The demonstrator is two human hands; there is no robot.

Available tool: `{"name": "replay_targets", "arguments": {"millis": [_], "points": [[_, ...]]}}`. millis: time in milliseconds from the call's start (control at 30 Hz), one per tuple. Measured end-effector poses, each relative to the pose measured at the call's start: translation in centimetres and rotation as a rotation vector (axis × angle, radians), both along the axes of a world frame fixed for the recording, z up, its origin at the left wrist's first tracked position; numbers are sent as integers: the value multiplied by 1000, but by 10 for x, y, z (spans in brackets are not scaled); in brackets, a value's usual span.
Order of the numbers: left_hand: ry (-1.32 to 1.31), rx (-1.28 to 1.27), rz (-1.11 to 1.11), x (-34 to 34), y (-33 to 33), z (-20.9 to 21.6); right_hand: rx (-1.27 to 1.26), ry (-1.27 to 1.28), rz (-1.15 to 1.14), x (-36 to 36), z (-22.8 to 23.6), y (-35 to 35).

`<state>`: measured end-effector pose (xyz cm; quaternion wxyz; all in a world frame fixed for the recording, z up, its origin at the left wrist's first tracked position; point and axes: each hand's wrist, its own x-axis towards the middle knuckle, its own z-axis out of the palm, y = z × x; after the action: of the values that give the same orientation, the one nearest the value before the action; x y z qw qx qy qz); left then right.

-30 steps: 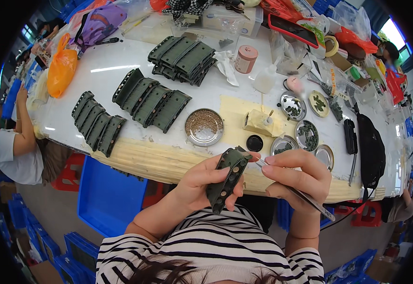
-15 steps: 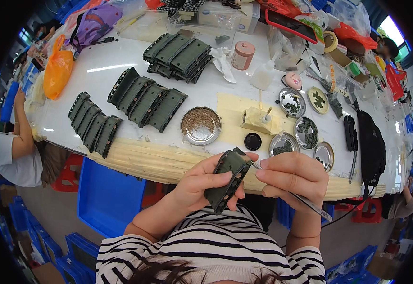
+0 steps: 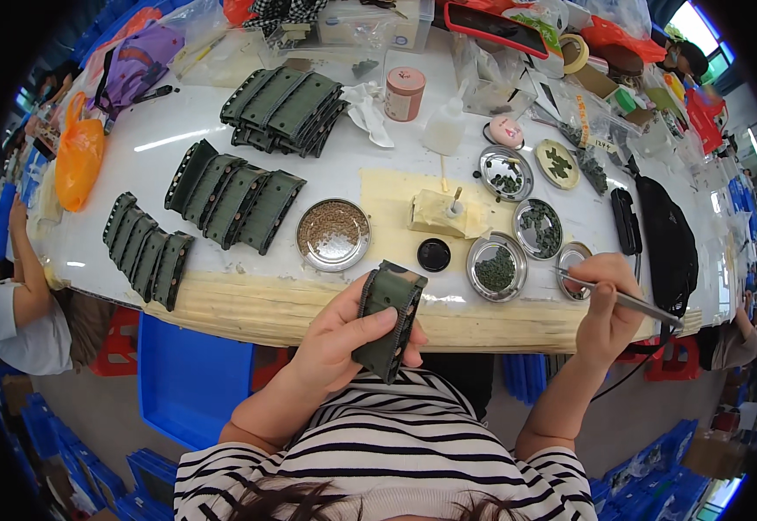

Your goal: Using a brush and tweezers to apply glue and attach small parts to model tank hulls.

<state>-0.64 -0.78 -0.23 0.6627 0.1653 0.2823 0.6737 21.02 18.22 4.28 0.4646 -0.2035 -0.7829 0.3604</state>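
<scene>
My left hand [image 3: 333, 337] is closed around a dark green curved plastic piece [image 3: 385, 323], thumb on its face. The piece is tilted, with small copper-coloured dots along its edge. Out to the right, my right hand [image 3: 611, 314] pinches metal tweezers [image 3: 647, 310]. Their tips reach over a small round metal dish [image 3: 575, 247] at the table's front edge. Whether anything sits between the tips is too small to tell. Left of that dish is a metal dish of small dark green bits [image 3: 495, 268], and behind it another dish of larger green parts [image 3: 538, 227].
Green pieces like mine lie in rows [image 3: 235, 195] and a stack [image 3: 283, 108] at the left. A dish of brown grains [image 3: 333, 233], a black cap [image 3: 434, 254] and a tape-wrapped holder [image 3: 435, 217] stand ahead. A black pouch [image 3: 667, 243] lies at the right.
My right hand with the tweezers has moved away from the green piece, rightward to the small dish. My left hand still holds the piece, slightly turned. The whole view has shifted a little.
</scene>
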Motion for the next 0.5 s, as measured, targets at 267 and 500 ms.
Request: {"name": "replay_targets", "arguments": {"millis": [267, 500], "points": [[178, -38, 0, 7, 2, 0, -52, -585, -40, 37, 3, 28], [167, -108, 0, 14, -1, 5, -132, -651, 53, 39, 5, 46]]}}
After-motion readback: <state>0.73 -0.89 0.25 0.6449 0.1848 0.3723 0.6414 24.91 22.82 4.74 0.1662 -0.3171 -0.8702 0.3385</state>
